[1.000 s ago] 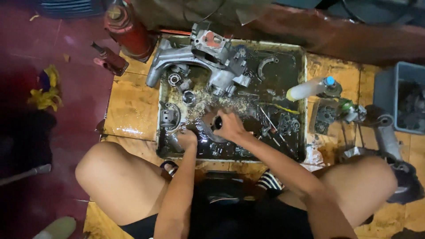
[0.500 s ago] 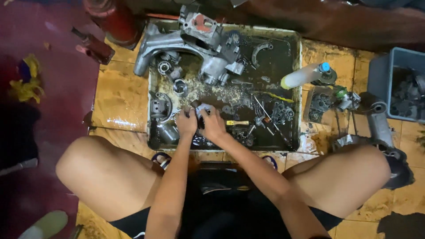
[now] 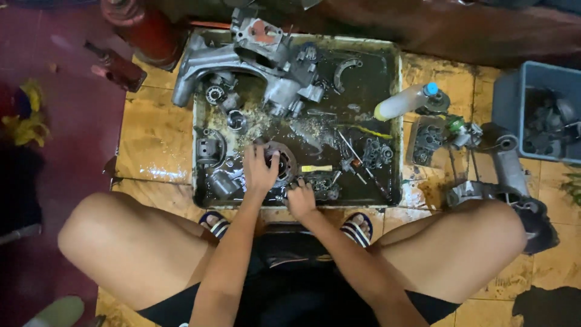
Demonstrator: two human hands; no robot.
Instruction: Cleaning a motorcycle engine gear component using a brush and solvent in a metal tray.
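I squat over a shallow metal wash tray (image 3: 396,121) filled with dark oily liquid and engine parts. My left hand (image 3: 259,171) grips a round dark metal engine part (image 3: 284,165) that sits in the liquid near the tray's front. My right hand (image 3: 301,201) rests at the tray's front edge, fingers bent down into the liquid among small parts; I cannot tell whether it holds one. A large grey engine casing (image 3: 242,57) lies across the tray's far left corner.
A small yellow-handled tool (image 3: 316,168) lies right of the round part. A pale plastic bottle with a blue cap (image 3: 404,101) lies beside the tray. A grey bin (image 3: 538,109) stands at right, a red jack (image 3: 130,24) at far left. The wet tiled floor (image 3: 154,139) surrounds everything.
My right hand let go of the round part and dropped back to the tray's front edge. My left hand shifted onto the round part. The view moved slightly right and forward.
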